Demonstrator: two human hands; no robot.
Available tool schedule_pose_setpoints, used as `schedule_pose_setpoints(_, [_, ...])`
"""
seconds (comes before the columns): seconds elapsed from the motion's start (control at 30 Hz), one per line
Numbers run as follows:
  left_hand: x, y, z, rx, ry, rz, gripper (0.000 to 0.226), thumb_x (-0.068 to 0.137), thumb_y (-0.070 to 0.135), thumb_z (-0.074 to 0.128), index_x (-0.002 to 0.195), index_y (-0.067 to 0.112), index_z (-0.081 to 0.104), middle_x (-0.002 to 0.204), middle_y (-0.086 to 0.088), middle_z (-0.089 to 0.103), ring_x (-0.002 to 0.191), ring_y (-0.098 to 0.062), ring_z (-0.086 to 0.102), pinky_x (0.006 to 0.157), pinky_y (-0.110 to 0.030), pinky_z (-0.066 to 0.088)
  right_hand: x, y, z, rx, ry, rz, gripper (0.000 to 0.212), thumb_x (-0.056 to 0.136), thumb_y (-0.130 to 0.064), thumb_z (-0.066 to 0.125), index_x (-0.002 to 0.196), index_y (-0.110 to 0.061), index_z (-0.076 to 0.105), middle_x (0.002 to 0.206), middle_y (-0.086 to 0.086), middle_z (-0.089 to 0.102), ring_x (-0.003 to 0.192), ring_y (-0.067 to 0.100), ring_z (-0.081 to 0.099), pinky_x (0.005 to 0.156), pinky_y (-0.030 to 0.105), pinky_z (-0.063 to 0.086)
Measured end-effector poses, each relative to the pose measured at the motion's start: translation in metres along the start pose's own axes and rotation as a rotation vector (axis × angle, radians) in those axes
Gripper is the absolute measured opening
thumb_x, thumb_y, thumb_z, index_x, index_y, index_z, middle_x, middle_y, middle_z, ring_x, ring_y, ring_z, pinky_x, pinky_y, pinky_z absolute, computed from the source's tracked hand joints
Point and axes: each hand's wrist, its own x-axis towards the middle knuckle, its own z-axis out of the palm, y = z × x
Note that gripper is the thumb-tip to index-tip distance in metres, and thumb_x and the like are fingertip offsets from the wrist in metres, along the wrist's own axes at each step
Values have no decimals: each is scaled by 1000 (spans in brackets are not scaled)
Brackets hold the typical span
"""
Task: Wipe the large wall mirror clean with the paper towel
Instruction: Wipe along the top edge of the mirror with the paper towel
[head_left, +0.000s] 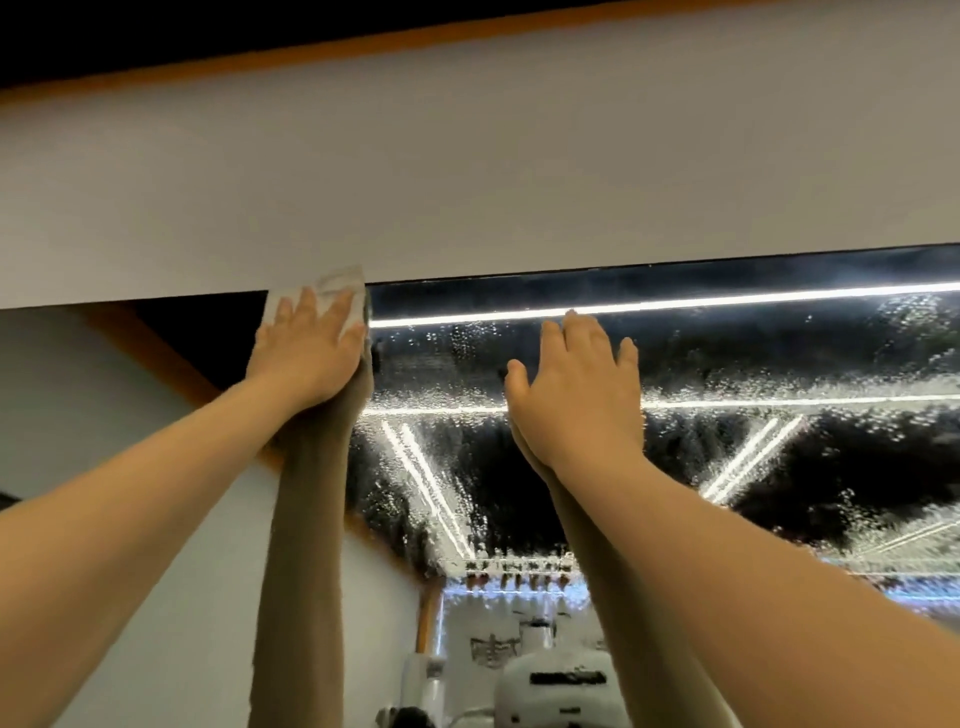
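The mirror (675, 467) fills the lower right of the view, its top edge running under a pale strip of wall (467, 171). The left hand (306, 353) presses the paper towel (332, 286) flat against the glass at that top edge, with a corner of the towel lapping up onto the wall. Its fingers (311, 312) lie straight and spread over the sheet, pressing it and not curled round it. The right hand (576, 395) rests flat on the glass further right, fingers straight and holding nothing; it looks like a brace.

Progress reads clearly from the glass itself. Left of the towel, the mirror gives a sharp, dry reflection of wall, orange trim and dark ceiling, so that part appears already wiped. Right of the towel, nearly everything is beaded with droplets (447, 364) and streaked wet, blurring the reflected light strips (727, 299). That wet zone runs from the top edge down to where the arms cut it off, and out to the right edge of the view.

My judgement: the job is at an early-to-middle stage, with 1 cleared area on the left and the larger, wet share to the right not yet done. How far the mirror extends downward or rightward cannot be told.
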Motion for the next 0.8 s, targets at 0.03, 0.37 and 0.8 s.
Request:
schedule_pose_setpoints(0.03, [0,9,0,3,-3,33,54,104,41,18,155,31,4,163,-11,-1,149,-34,1,117,-52,7,0,0,0,1,0,-2,62,103,-44,23,155,-11,12,162,7,7,149,22,2,119,48,0])
schedule_pose_setpoints(0.37, [-13,25,2,-2,-41,183,55,104,44,17,155,32,0,163,-6,-6,150,-26,-5,119,-44,0,-1,1,-1,6,-10,-14,62,103,-43,23,155,-13,10,163,6,5,149,21,1,119,47,0])
schedule_pose_setpoints(0.8, [6,8,-3,-9,-9,-34,56,103,42,19,156,25,6,162,-14,1,148,-34,1,119,-53,8,1,2,1,28,-1,-5,61,103,-42,23,155,-13,10,162,5,7,149,21,1,120,48,-1])
